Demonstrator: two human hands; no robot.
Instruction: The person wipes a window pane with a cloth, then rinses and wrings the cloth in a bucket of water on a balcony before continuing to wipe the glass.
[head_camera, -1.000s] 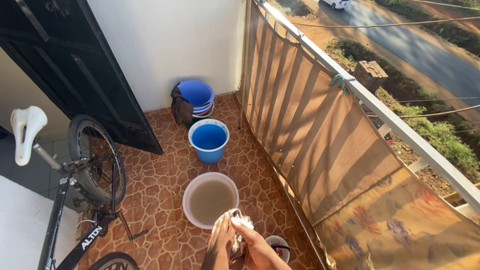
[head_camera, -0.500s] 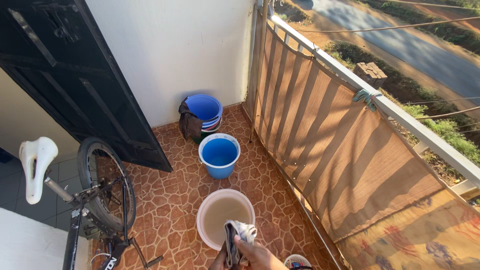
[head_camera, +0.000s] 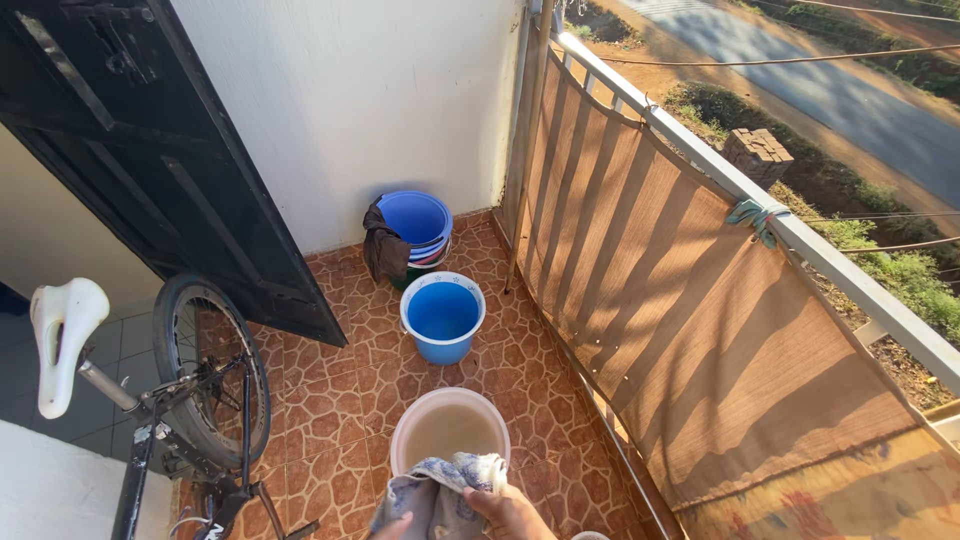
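At the bottom edge my right hand (head_camera: 508, 512) grips a wet, pale patterned cloth (head_camera: 440, 490), which hangs open in front of me. Only a sliver of my left hand (head_camera: 392, 527) shows under the cloth's left side, and it seems to hold the cloth too. Just beyond the cloth stands a white basin (head_camera: 400, 440) of murky water on the tiled floor. Further off is a blue bucket (head_camera: 442, 315).
A stack of blue basins (head_camera: 415, 220) with a dark rag draped on it sits in the far corner. A bicycle (head_camera: 195, 390) with a white saddle leans at left by a black door (head_camera: 150, 150). A railing covered with brown screen (head_camera: 680, 300) runs along the right.
The cloth was bunched up between my hands and now hangs spread out wider. My view has shifted slightly, so the basin sits closer to the bottom edge.
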